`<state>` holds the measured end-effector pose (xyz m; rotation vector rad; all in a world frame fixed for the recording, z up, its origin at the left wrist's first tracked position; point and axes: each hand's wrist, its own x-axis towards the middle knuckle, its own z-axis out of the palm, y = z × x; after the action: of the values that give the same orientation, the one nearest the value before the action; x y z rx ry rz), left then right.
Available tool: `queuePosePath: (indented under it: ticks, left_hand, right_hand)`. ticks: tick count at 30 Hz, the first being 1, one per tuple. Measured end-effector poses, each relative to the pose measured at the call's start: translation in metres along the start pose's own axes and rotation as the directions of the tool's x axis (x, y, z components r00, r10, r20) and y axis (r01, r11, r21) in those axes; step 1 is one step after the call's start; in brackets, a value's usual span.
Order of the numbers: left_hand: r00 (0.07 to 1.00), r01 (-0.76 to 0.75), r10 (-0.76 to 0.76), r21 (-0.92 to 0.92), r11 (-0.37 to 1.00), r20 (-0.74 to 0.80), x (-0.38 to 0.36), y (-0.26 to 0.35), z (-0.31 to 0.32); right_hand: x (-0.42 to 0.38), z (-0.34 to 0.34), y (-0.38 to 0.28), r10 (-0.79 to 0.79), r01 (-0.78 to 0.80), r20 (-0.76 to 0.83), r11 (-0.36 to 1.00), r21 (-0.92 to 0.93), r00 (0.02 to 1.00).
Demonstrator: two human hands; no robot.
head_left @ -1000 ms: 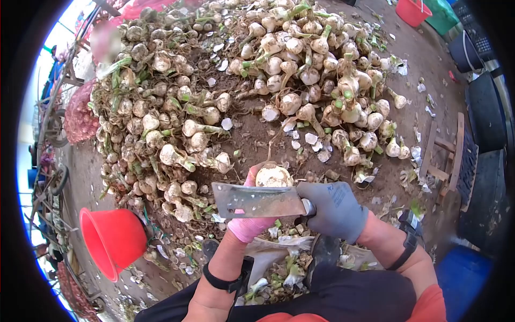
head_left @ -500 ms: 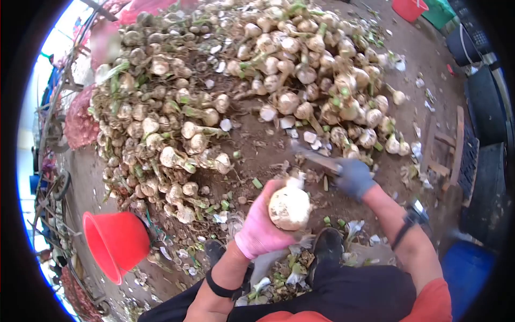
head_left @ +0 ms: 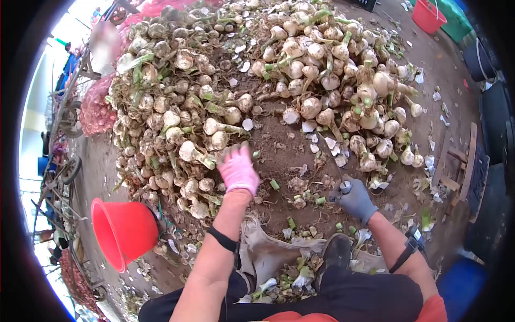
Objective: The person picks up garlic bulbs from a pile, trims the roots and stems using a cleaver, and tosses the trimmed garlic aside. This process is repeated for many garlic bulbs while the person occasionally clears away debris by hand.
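Observation:
My left hand point(head_left: 238, 170), in a pink glove, reaches over the near right edge of the left garlic pile point(head_left: 161, 121), its fingers stretched out near a bulb with a cut green stem point(head_left: 194, 153). No bulb shows in it. My right hand point(head_left: 354, 199), in a grey glove, is wrapped round the handle of a knife point(head_left: 331, 153), whose thin blade points forward and up over the soil. Beyond the blade lies the right garlic pile point(head_left: 327, 64). Cut stems and root pieces lie on the ground between my hands.
A red bucket point(head_left: 124, 234) lies tilted at the left. Near my feet is a cloth point(head_left: 268, 249) with trimmings. On the right are a wooden stool point(head_left: 462, 166) and dark crates; another red bucket point(head_left: 428, 16) stands at the back right. Pink net sacks point(head_left: 97, 106) stand at the left.
The large white bulb is gone from my left hand, which has moved forward and left to the pile and opened. My right hand has come slightly back with the knife, whose blade has swung more forward.

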<state>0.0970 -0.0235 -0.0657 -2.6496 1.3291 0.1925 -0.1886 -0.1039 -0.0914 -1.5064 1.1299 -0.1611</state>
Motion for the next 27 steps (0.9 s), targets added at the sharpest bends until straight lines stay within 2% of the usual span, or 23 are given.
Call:
queuePosePath:
  ticks: [1, 3, 4, 6, 7, 8, 9, 10, 11, 12, 14, 17, 21, 23, 27]
  left_hand:
    - [0.983, -0.052, 0.068, 0.094, 0.994, -0.173, 0.002, -0.025, 0.046]
    - [0.996, -0.078, 0.082, 0.078, 0.994, -0.042, 0.000, -0.036, 0.047]
    - [0.996, -0.080, 0.083, 0.078, 0.994, -0.043, -0.005, -0.026, 0.029]
    - [0.991, 0.014, 0.029, -0.325, 0.946, 0.127, -0.021, -0.002, -0.005]
    - [0.990, -0.066, 0.127, -0.571, 0.818, 0.068, -0.032, -0.002, -0.006]
    - [0.975, -0.004, 0.193, -0.866, 0.500, 0.107, -0.040, 0.007, -0.005]
    - [0.956, 0.096, 0.268, -0.991, 0.092, 0.117, -0.045, 0.017, -0.004]
    - [0.953, 0.098, 0.278, -0.991, 0.085, 0.119, -0.048, 0.023, -0.005]
    - [0.946, 0.015, 0.321, -0.996, 0.089, 0.043, -0.051, 0.029, -0.006]
    - [0.932, -0.069, 0.362, -0.994, 0.090, -0.032, -0.055, 0.034, -0.009]
    - [0.935, -0.104, 0.349, -0.990, 0.093, -0.065, -0.066, 0.046, -0.017]
    - [0.935, -0.179, 0.327, -0.979, 0.103, -0.137, -0.072, 0.047, -0.032]
    - [0.939, -0.070, 0.339, -0.997, 0.046, -0.050, -0.078, 0.048, -0.046]
    - [0.928, -0.200, 0.350, -0.963, 0.181, -0.127, -0.082, 0.046, -0.047]
    - [0.928, -0.226, 0.346, -0.948, 0.225, -0.139, -0.089, 0.046, -0.045]
  right_hand:
    - [-0.003, 0.001, -0.003, 0.006, -0.006, 0.000, 1.000, -0.003, 1.000]
    - [-0.003, 0.002, -0.009, -0.125, 0.125, 0.006, 0.992, 0.012, 0.992]
    - [-0.001, 0.004, -0.009, -0.125, 0.125, 0.005, 0.992, 0.012, 0.992]
    - [0.001, 0.009, -0.006, -0.151, 0.151, -0.013, 0.988, 0.024, 0.988]
    - [-0.002, 0.006, -0.020, -0.142, 0.142, -0.023, 0.990, 0.022, 0.990]
    - [-0.007, 0.002, -0.039, -0.154, 0.157, 0.040, 0.981, -0.116, 0.987]
    - [-0.012, 0.002, -0.054, -0.156, 0.179, 0.106, 0.952, -0.250, 0.982]
    - [-0.016, 0.006, -0.058, -0.290, 0.296, 0.062, 0.930, -0.218, 0.955]
    - [-0.020, 0.007, -0.067, -0.282, 0.287, 0.055, 0.931, -0.224, 0.958]
    - [-0.025, 0.005, -0.078, -0.348, 0.361, 0.098, 0.882, -0.303, 0.932]
    - [-0.032, 0.004, -0.093, -0.430, 0.454, 0.154, 0.796, -0.400, 0.889]
    - [-0.040, 0.002, -0.101, -0.410, 0.469, 0.228, 0.764, -0.443, 0.883]
    - [-0.043, 0.004, -0.099, -0.416, 0.483, 0.245, 0.760, -0.435, 0.876]
    - [-0.040, 0.005, -0.094, -0.430, 0.482, 0.222, 0.743, -0.464, 0.875]
    - [-0.032, 0.013, -0.076, -0.496, 0.515, 0.171, 0.724, -0.459, 0.851]
